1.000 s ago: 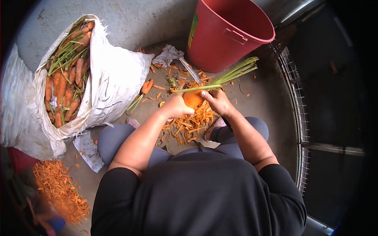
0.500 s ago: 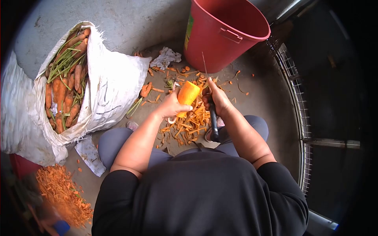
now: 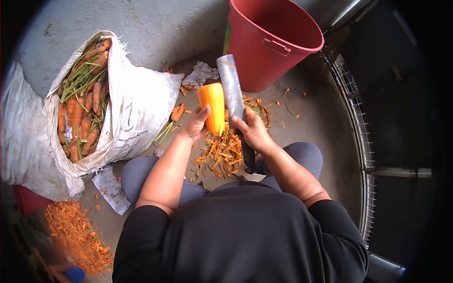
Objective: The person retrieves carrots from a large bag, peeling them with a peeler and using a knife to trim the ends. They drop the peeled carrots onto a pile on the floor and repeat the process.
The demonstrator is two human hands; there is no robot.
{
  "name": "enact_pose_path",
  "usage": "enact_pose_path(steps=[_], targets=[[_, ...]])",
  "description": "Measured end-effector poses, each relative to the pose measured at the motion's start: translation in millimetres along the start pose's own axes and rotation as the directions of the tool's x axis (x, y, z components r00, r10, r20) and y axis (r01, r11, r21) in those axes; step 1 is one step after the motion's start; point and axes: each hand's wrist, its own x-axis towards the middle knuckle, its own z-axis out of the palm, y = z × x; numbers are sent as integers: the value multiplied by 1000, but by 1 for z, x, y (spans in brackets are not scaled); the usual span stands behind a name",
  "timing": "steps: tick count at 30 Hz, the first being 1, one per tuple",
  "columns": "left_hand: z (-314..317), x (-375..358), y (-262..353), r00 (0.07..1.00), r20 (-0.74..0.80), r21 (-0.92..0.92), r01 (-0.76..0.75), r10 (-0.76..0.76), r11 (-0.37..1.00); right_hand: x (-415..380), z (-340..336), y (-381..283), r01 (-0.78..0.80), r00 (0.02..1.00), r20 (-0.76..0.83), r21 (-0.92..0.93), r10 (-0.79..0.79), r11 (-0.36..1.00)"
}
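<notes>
My left hand [image 3: 196, 123] is wrapped round a thick, bright orange peeled carrot [image 3: 212, 106], held upright over the floor with its broad end up and its narrower end towards me. In my right hand [image 3: 255, 130] is a wide-bladed knife [image 3: 230, 85], its black handle pointing back towards my body. The blade stands face-on just right of the carrot, its tip overlapping the bucket in this view. Beneath both hands lies a pile of orange peelings [image 3: 221, 154].
A white sack [image 3: 137, 104] full of unpeeled carrots [image 3: 78, 111] leans open at the left. Ahead stands a red bucket [image 3: 269, 66]. Shredded peelings [image 3: 78, 236] are heaped at lower left. Crumpled paper [image 3: 201, 74] lies by the wall, and a wire-mesh edge [image 3: 354, 111] runs along the right.
The knife has turned from edge-on to face-on and come closer to the carrot. The carrot has moved slightly left and up and stands more upright. Both hands have shifted their grip.
</notes>
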Motion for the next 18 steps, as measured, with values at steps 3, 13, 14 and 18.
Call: enact_pose_path(steps=[3,13,14,18], targets=[[0,0,8,992,124,257,-15,-18,966,1,3,1,85,996,-37,29,-84,996],[6,2,8,989,-112,-70,-109,101,992,-13,12,10,95,995,13,-340,-96,935],[2,1,9,992,-87,-102,-96,87,990,-13,10,10,90,996,12,-269,-91,959],[-7,-2,12,999,36,-120,-3,7,993,-20,11,-20,-68,997,14,-128,71,989]])
